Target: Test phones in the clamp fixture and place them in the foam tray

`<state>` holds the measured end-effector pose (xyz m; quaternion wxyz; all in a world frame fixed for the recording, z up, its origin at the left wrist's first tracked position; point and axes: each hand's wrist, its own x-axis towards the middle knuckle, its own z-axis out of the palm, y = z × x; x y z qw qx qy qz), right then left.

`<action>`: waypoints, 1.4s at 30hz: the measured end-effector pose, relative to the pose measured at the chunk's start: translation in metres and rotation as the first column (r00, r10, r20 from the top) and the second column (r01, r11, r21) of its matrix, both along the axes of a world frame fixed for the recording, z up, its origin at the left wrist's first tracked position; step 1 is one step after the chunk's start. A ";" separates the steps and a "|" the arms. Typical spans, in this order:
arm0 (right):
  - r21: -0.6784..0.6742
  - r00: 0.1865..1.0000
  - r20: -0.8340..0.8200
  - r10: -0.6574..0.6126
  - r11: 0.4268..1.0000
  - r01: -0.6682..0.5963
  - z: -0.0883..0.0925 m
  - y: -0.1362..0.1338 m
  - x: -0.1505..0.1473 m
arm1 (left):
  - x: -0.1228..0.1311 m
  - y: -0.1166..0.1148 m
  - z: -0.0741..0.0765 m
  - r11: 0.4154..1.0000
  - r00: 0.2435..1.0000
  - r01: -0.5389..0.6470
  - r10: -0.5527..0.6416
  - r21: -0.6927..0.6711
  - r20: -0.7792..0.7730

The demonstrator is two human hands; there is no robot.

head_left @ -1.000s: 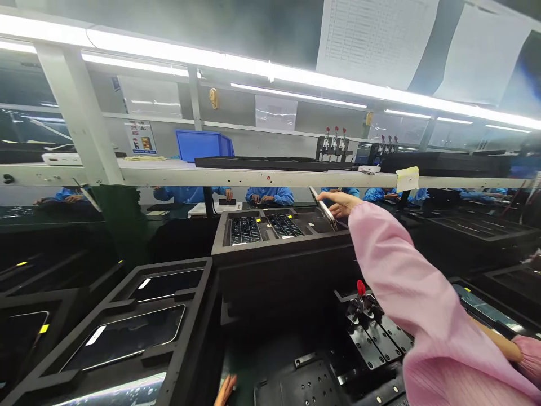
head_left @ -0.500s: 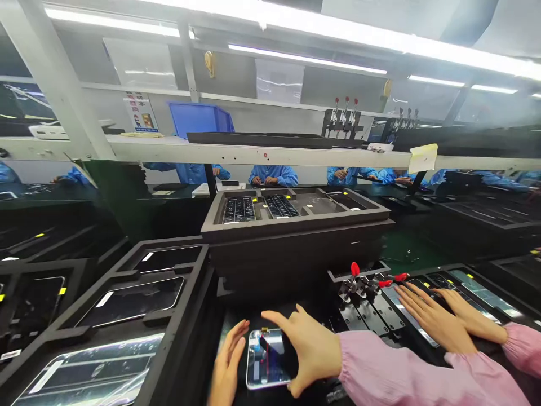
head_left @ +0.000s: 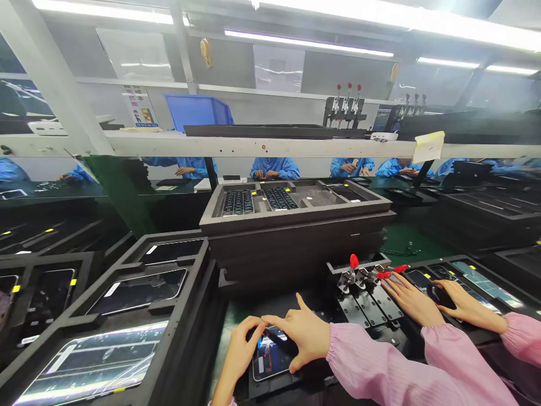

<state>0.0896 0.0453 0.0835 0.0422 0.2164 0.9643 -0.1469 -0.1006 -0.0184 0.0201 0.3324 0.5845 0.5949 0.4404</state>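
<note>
Phone is lying face up, screen lit, on a black base at bottom centre, right in front of the person. Left hand is bending its fingers over the phone's upper left corner; can't tell whether it is pinching or only touching. Right hand is spreading wide over the right part, thumb sitting at the lower right edge, forefinger reaching along the top to meet the left fingertips, another finger pointing up. Grip force: can't tell. Pink sleeve is covering the right arm.

Just right of it, red-handled toggle clamps are standing over dark metal plates. Co-worker's hands, also pink-sleeved, are reaching in from the right, one beside the clamps, the other near a dark object, grip unclear.

Behind the phone, stacked black trays are holding dark panels with yellow tags. On the left, a foam tray is holding glossy screens. Farther back, blue-sleeved people are working below a white shelf that is carrying a blue bin.
</note>
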 end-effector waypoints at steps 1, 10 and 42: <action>0.022 1.000 0.025 -0.004 1.000 0.003 0.001 0.000 0.000 | 0.002 0.000 0.000 1.000 1.000 0.005 -0.005 0.010 -0.015; 0.049 0.987 0.161 0.024 0.998 -0.033 0.001 0.005 0.017 | 0.029 0.009 0.000 0.994 0.992 0.073 -0.063 0.086 -0.113; 0.138 0.557 -0.759 -0.337 0.753 0.643 0.088 0.010 0.130 | 0.069 0.030 0.009 0.923 0.924 0.375 -0.366 0.083 -0.108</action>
